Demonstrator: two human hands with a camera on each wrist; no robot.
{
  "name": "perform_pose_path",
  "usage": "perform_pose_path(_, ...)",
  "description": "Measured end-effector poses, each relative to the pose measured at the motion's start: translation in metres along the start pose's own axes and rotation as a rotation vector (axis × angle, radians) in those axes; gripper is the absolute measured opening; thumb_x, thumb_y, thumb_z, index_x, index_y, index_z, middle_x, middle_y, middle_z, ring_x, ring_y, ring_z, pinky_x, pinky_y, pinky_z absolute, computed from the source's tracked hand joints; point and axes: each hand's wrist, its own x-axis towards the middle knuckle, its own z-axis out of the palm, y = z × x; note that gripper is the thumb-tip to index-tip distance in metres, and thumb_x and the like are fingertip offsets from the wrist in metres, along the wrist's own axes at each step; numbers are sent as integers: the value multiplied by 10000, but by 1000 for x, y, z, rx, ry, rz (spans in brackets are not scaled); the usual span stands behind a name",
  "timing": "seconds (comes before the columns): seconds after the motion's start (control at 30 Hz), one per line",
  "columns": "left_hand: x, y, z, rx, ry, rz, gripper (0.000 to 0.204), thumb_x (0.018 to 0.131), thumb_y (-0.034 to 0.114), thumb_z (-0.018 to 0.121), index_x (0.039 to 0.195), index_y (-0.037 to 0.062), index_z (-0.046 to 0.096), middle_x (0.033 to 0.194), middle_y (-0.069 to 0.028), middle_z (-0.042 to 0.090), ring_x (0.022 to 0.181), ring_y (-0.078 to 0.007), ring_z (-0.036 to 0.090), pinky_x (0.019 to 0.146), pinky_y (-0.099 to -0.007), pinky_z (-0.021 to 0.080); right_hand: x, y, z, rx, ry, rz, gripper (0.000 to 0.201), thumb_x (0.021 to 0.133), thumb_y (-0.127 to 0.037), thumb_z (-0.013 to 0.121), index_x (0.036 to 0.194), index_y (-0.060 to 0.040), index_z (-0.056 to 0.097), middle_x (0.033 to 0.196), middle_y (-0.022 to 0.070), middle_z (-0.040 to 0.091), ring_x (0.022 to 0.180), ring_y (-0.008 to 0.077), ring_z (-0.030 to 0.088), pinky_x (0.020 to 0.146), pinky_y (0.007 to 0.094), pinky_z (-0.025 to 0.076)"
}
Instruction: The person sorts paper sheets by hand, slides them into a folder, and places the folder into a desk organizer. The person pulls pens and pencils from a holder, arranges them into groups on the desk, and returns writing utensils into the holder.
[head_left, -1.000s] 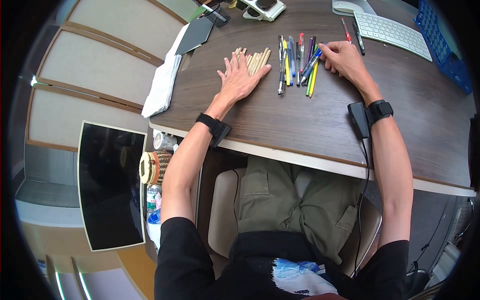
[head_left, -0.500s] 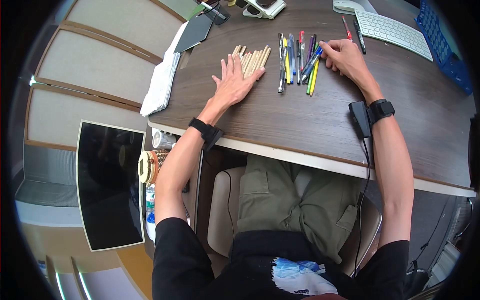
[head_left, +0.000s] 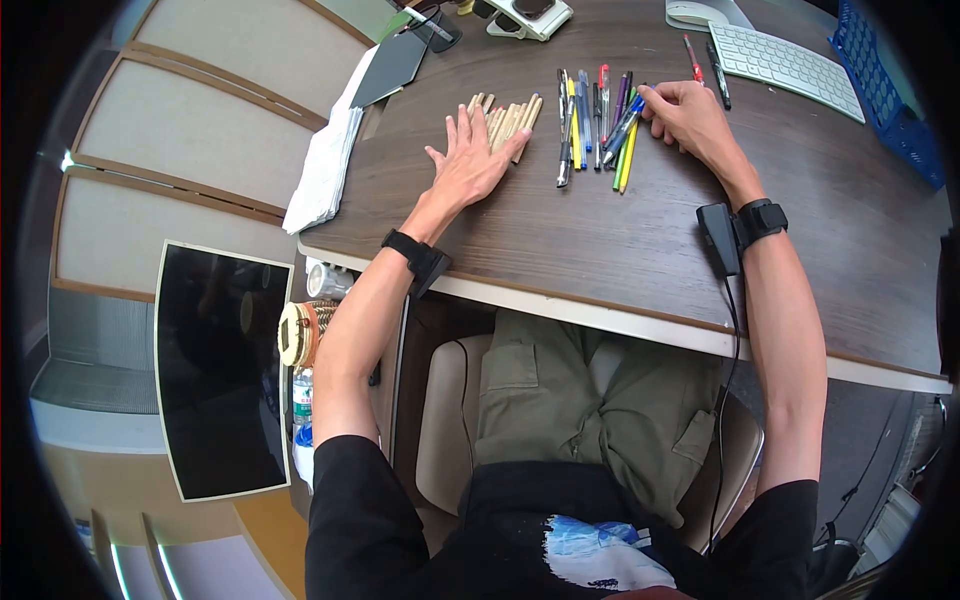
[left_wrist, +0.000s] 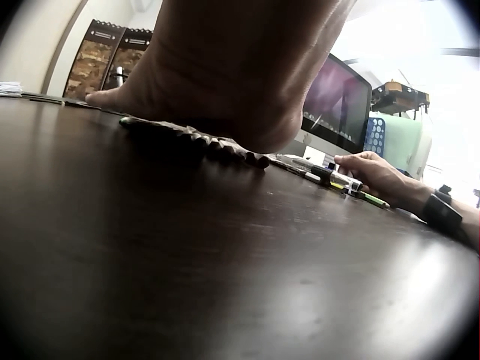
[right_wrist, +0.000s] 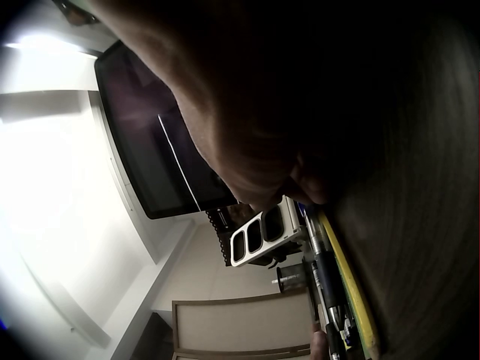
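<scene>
In the upper centre of the head view, a cluster of light wooden pencils (head_left: 526,118) is partly covered by the left hand (head_left: 467,170). Its fingers are spread wide and nearly straight, laid over the pencils, with nothing gripped; how firmly they are pressed cannot be told.

To the right of the cluster, a loose row of mixed pens (head_left: 585,120) is laid on the dark wood-grain desk (head_left: 560,250), roughly upright in the frame. At the right end of the row, the upper end of a blue pen (head_left: 625,128) is pinched between the thumb and fingers of the right hand (head_left: 692,122), which is otherwise curled. The pen is tilted, its lower end slanted towards the lower left, and a yellow pencil (head_left: 628,160) is seen just beside it.

Near the upper right, a red pen (head_left: 693,58) and a black pen (head_left: 719,76) are set apart from the row, beside a white keyboard (head_left: 788,68). A stack of white paper (head_left: 325,175) is placed at the upper left.
</scene>
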Motion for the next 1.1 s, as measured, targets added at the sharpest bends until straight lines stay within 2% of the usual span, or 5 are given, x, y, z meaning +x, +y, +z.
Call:
perform_pose_path(0.37,0,-6,1,-118,10,9,1065,1010,794,385,1707,20,162,1776,-267,72,1637,-489,15,1208,-812,26,-1,0,0,9,0,3,450,1054,-393,624,876,-7,773,620,37,668,543,106,618,482,290,473)
perform_pose_path(0.43,-7,-10,2,32,115,161,947,1061,693,382,1705,27,187,1785,-227,110,1643,-461,67,1218,-799,32,0,0,-1,5,-3,-2,450,1052,-393,624,870,-8,770,616,36,661,541,106,614,480,289,469)
perform_pose_path(0.53,-22,-13,-4,45,95,222,840,1104,601,366,1721,72,155,1792,-182,132,1657,-385,90,1258,-743,39,0,2,0,13,-1,-1,447,1051,-391,627,872,-8,771,618,39,663,541,107,614,479,289,469)
perform_pose_path(0.63,-29,-17,-3,75,-12,210,818,1106,583,365,1722,83,166,1793,-154,159,1657,-355,119,1269,-725,46,0,2,0,1,2,-13,444,1052,-389,628,875,-8,773,620,40,668,542,108,615,479,289,470)
perform_pose_path(1.1,-31,-16,2,132,34,240,814,1100,572,380,1730,113,146,1802,-122,142,1657,-366,112,1250,-760,79,0,0,0,4,-1,9,448,1052,-395,628,876,-10,774,623,39,671,541,105,614,483,286,478)
